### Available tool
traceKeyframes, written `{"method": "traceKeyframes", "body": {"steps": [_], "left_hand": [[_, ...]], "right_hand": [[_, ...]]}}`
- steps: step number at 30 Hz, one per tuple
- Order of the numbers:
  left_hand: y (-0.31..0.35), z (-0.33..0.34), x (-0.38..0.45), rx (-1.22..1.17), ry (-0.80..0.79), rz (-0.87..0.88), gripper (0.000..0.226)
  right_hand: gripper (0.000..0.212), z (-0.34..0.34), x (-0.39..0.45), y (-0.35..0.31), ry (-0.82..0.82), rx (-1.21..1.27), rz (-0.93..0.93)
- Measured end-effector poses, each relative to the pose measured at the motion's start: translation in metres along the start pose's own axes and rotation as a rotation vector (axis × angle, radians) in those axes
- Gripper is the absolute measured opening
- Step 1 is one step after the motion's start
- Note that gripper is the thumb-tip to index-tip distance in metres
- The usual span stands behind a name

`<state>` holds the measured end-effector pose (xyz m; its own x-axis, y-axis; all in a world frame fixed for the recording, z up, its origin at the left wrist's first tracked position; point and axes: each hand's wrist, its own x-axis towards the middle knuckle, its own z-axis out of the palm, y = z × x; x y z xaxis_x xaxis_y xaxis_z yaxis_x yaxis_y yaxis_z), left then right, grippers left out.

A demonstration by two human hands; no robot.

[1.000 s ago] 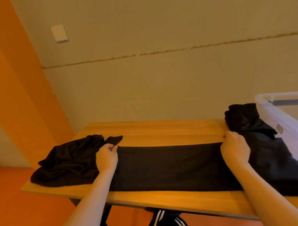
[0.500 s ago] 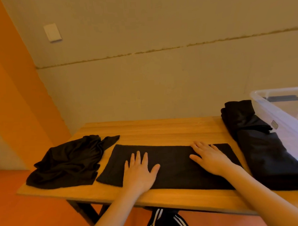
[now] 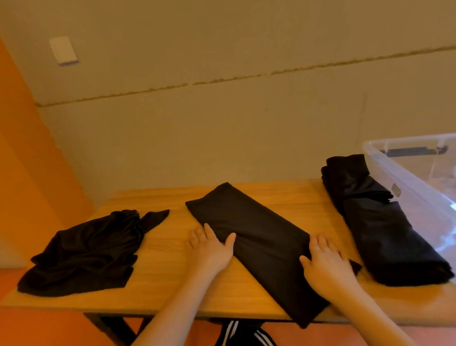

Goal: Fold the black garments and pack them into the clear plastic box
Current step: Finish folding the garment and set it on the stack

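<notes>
A long folded black garment lies flat in the middle of the desk. It sits slanted, with one end near the back edge and the other end hanging a little over the front edge. The left hand rests flat on the wood beside the cloth's left side, fingers straight, with the thumb touching the cloth. The right hand lies flat on the cloth's right side near the front edge, fingers straight too. The two hands are apart, one on each side of the garment, and neither one grabs it.

A stack of folded black garments lies along the right side of the desk, from the back edge to near the front. Just beside it, at the right edge, stands the clear plastic box, and the stack touches its wall. A crumpled black garment lies in a loose heap at the left end of the desk.

Under the front edge there are black trousers with white stripes. A white plate is on the wall behind.
</notes>
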<state>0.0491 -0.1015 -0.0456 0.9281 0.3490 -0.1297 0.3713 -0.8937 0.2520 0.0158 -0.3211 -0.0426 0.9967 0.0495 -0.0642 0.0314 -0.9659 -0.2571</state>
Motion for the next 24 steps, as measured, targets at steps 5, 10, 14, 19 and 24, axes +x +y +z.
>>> {"method": "traceKeyframes", "body": {"steps": [5, 10, 14, 19, 24], "left_hand": [[-0.009, -0.022, 0.029, -0.019, 0.069, 0.075, 0.072], [0.035, -0.014, -0.061, -0.051, 0.15, 0.557, 0.054], [0.034, 0.036, -0.124, 0.076, 0.161, 0.849, 0.049], [0.002, 0.057, -0.123, 0.233, 0.221, 0.957, 0.05], [-0.023, 0.046, -0.115, 0.141, 0.321, 1.129, 0.042]], "right_hand": [[0.07, -0.012, -0.021, 0.008, -0.116, 0.156, -0.216], [0.054, -0.009, -0.017, 0.022, -0.091, -0.034, -0.456], [0.067, -0.001, -0.019, 0.025, 0.127, -0.164, -0.566], [0.083, -0.004, -0.046, 0.03, -0.035, -0.154, -0.589], [0.068, 0.002, -0.053, 0.038, 0.045, -0.256, -0.602]]}}
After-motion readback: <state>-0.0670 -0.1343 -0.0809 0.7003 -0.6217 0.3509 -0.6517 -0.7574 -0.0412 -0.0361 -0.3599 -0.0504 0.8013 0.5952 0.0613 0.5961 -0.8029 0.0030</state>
